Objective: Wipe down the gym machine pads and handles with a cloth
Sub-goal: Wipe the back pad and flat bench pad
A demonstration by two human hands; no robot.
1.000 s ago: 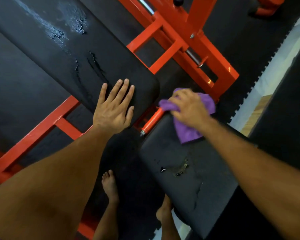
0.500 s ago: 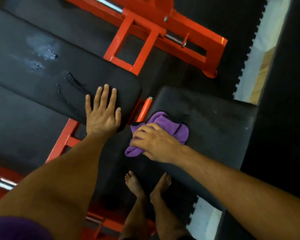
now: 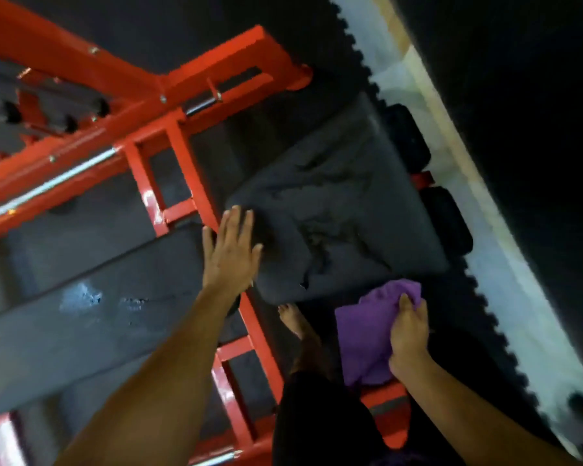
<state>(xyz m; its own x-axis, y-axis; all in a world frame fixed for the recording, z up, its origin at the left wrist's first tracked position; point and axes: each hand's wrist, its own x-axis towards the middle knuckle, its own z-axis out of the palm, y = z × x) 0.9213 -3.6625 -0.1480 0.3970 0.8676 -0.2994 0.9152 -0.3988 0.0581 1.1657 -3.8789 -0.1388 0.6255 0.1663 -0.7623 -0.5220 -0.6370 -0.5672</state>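
A purple cloth (image 3: 364, 334) hangs in my right hand (image 3: 409, 334), held just off the near edge of the worn black seat pad (image 3: 334, 216). My left hand (image 3: 231, 250) lies flat with fingers spread at the end of the long black back pad (image 3: 98, 304), where it meets the seat pad. The seat pad's cover is cracked and torn in the middle. The frame is blurred.
The machine's orange steel frame (image 3: 182, 176) runs under and beside the pads, with a chrome rod (image 3: 51, 186) at left. Two black roller pads (image 3: 428, 183) sit past the seat. My bare foot (image 3: 293, 317) stands on black floor mats; a pale floor strip (image 3: 505, 264) runs at right.
My right hand has pulled the cloth off the seat pad toward me, below its near edge. The view has swung round; my left hand stays flat on the back pad's end.
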